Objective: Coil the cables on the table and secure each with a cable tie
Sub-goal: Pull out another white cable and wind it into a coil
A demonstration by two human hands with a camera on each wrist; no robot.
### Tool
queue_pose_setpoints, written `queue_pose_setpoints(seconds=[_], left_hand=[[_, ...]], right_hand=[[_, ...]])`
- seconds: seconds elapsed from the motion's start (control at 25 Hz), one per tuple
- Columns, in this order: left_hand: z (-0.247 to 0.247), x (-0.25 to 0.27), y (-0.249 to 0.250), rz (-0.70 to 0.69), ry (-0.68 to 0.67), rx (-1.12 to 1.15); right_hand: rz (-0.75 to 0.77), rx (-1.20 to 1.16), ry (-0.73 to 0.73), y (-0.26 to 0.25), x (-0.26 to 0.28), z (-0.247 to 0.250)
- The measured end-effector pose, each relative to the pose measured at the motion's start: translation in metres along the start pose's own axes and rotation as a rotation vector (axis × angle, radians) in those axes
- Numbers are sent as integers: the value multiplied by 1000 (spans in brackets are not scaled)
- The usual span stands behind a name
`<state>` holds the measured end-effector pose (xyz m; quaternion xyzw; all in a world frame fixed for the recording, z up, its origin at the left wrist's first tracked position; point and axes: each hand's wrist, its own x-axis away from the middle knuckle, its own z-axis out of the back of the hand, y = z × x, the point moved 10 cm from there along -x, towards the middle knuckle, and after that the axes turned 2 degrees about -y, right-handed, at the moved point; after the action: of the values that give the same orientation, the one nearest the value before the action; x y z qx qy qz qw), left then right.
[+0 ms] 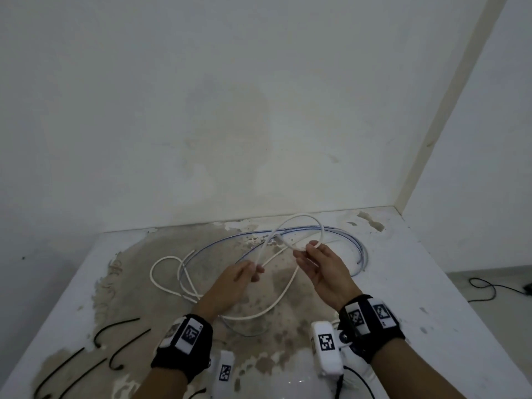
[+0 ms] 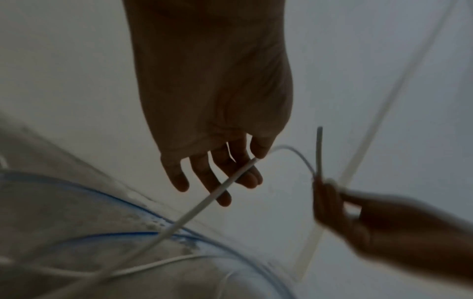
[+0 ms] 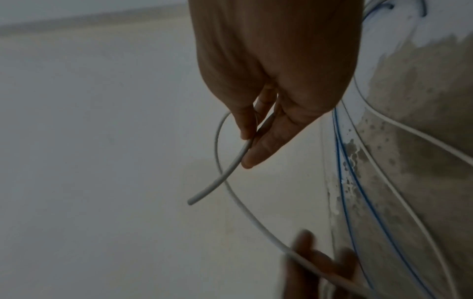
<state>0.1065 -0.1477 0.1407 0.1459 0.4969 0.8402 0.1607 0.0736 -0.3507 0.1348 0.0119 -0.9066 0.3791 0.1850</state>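
While the right hand point(image 1: 318, 267) is pinching the white cable point(image 1: 299, 223) near its free end, the left hand point(image 1: 234, 279) is pinching it lower, 1 springy loop arching above the desk point(image 1: 431, 283). Light, smooth stuff, likely slippery; gripping at the crossing looks best.

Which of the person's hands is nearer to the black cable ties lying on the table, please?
Left. The left hand holds the white cable right of and beyond the black cable ties; the right hand is farther right, pinching the cable's end.
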Motion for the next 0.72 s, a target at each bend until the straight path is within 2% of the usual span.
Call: queue_pose_setpoints(seconds=[0.08, 0.2, 0.32, 0.4, 0.52, 0.6, 0.72], left_hand=[[-1, 12, -23, 33, -34, -76], [14, 14, -7, -45, 115, 80], [14, 8, 42, -136, 178, 217], [15, 8, 62, -166, 191, 251], [37, 5, 60, -151, 287, 248], [55, -1, 60, -122, 322, 288], [82, -9, 89, -163, 282, 535]], right_hand=[[26, -41, 33, -9, -3, 3], [-28, 138, 11, 5, 1, -12], [-96, 399, -78, 39, 10, -45], [-103, 482, -133, 48, 12, -66], [-66, 566, -200, 46, 12, -88], [-27, 633, -296, 48, 13, -104], [-19, 820, -464, 66, 17, -131]])
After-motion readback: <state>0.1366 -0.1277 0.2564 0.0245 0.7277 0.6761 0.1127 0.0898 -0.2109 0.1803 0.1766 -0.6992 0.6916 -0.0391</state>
